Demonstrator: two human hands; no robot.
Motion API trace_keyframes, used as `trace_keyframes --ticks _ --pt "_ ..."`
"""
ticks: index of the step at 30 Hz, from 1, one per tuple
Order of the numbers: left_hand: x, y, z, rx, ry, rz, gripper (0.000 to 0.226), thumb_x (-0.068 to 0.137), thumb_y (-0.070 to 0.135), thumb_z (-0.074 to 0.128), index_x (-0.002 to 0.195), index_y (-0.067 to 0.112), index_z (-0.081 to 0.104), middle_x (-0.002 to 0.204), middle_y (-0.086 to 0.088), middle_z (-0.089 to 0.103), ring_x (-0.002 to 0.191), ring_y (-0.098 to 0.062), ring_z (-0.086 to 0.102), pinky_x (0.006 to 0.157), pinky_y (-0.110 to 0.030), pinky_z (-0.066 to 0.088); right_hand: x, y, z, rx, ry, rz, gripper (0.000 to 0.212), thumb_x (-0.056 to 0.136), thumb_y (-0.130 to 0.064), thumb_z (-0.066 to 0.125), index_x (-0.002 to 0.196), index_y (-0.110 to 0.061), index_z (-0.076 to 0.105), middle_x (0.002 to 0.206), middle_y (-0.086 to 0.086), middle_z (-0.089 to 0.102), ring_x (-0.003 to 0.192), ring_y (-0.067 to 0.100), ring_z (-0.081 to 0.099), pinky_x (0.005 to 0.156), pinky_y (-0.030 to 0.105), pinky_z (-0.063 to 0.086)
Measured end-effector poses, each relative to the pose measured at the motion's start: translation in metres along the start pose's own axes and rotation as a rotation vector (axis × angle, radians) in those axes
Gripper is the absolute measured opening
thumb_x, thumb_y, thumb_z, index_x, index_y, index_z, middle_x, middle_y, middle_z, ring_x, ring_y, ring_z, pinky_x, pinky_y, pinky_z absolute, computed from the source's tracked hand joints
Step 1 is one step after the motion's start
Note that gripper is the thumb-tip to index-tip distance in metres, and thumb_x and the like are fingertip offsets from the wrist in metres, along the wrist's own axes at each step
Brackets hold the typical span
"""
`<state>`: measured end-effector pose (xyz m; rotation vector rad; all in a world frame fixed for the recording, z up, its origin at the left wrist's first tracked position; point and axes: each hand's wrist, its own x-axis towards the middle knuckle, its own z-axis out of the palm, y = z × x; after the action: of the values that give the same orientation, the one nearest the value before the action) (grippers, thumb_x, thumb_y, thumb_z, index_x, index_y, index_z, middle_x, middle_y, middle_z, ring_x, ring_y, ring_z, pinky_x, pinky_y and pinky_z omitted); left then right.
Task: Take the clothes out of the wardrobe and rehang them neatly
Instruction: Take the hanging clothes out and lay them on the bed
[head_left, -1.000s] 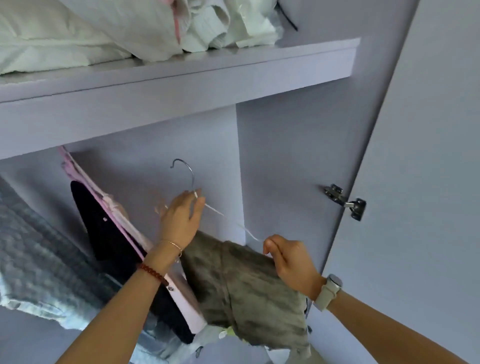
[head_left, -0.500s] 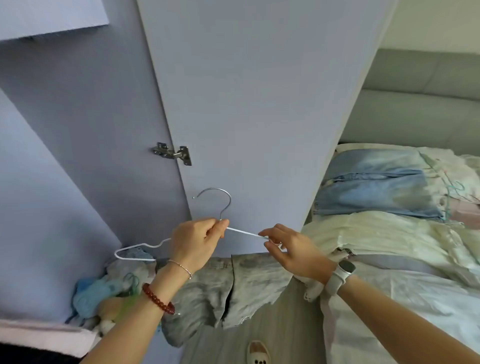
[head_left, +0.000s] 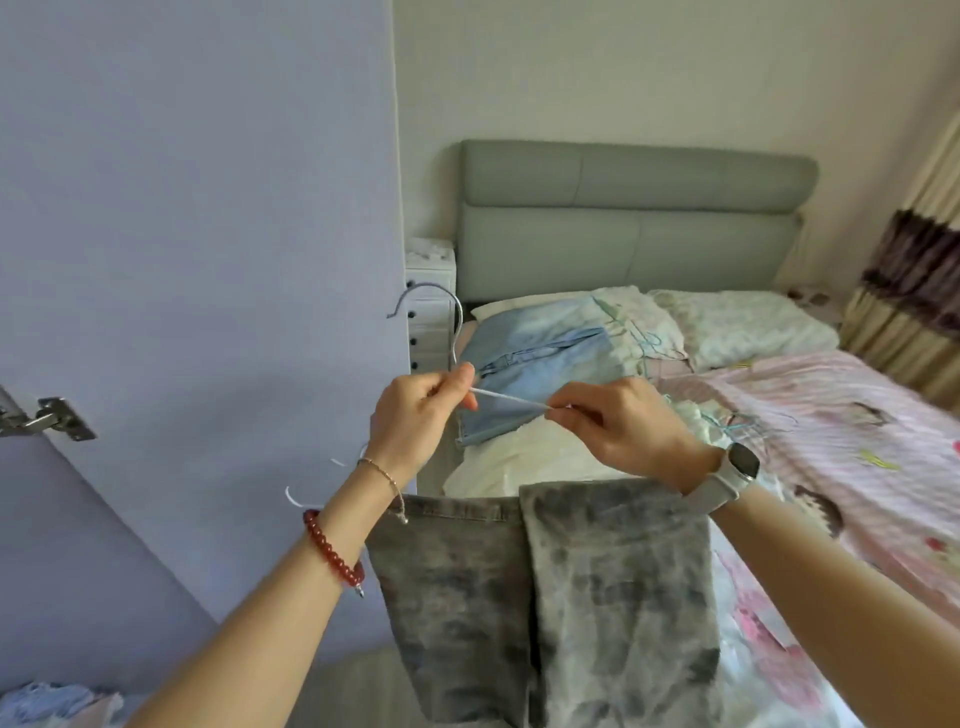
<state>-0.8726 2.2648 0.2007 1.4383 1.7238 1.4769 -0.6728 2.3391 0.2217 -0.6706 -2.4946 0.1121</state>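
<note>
Both hands up in front of the bed (head_left: 857, 441), sharing a white wire hanger (head_left: 511, 399). Left hand (head_left: 415, 415) gripping it at the base of the hook, fingers curled, thumb pressed on the wire. Right hand (head_left: 623, 426) pinching the sloped arm of the hanger between thumb and forefinger, other fingers curled under. Hook upright, in front of the white nightstand (head_left: 431, 291). Grey washed jeans (head_left: 545, 597) draped over the hanger's lower bar, hanging folded below both wrists. Behind the hands, on the bed: a light blue denim garment (head_left: 540, 358) and a cream garment (head_left: 519, 457). Lilac wardrobe door (head_left: 197, 208) to the left, hinge (head_left: 52, 421) visible.
</note>
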Motion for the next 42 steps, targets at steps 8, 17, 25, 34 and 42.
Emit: trace_keyframes --ticks 8,17,25,34,42 --pt "0.119 0.065 0.108 0.076 -0.035 0.110 0.044 0.093 0.040 0.048 0.056 0.022 0.060 0.042 0.003 0.037 0.043 -0.011 0.036 0.051 -0.027 0.030 0.017 0.120 -0.061 -0.026 0.164 0.246 0.021 0.086 -0.026 0.054 0.080 -0.011 0.068 0.046 -0.016 0.045 0.043 0.010 0.041 0.054 0.021 0.031" --pt "0.275 0.090 0.158 0.466 0.190 0.278 0.044 0.089 0.052 0.044 0.075 0.020 0.071 0.075 0.003 0.058 0.086 -0.025 0.056 0.082 -0.034 0.038 0.108 0.217 -0.044 0.304 0.299 0.445 0.016 0.090 -0.016 0.052 0.085 -0.007 0.065 0.054 -0.010 0.046 0.058 0.018 0.043 0.062 0.035 0.039" --pt "0.382 0.018 0.202 0.656 0.134 0.182 0.050 0.094 0.044 0.038 0.140 0.025 0.035 0.149 -0.005 0.027 0.139 -0.025 0.017 0.111 -0.052 0.015 0.197 0.327 0.028 0.672 0.582 0.687 0.016 0.091 -0.013 0.048 0.079 -0.011 0.058 0.054 -0.002 0.045 0.051 0.016 0.038 0.056 0.038 0.038" --pt "0.491 -0.190 0.310 0.737 -0.305 -0.074 0.052 0.098 0.041 0.031 0.146 0.026 0.020 0.156 -0.003 0.010 0.143 -0.024 0.007 0.113 -0.052 0.015 0.223 0.559 0.164 0.470 0.635 1.089 0.020 0.094 -0.012 0.043 0.088 0.001 0.058 0.072 0.008 0.053 0.068 0.023 0.047 0.064 0.033 0.037" --pt "0.491 -0.375 0.418 0.808 -0.668 -0.214 0.053 0.099 0.039 0.028 0.148 0.026 0.010 0.157 -0.001 -0.002 0.143 -0.025 0.000 0.113 -0.049 0.015 0.127 0.718 0.249 -0.041 0.400 1.402 0.031 0.098 -0.026 0.037 0.111 -0.007 0.057 0.101 0.022 0.063 0.092 0.039 0.057 0.075 0.040 0.044"
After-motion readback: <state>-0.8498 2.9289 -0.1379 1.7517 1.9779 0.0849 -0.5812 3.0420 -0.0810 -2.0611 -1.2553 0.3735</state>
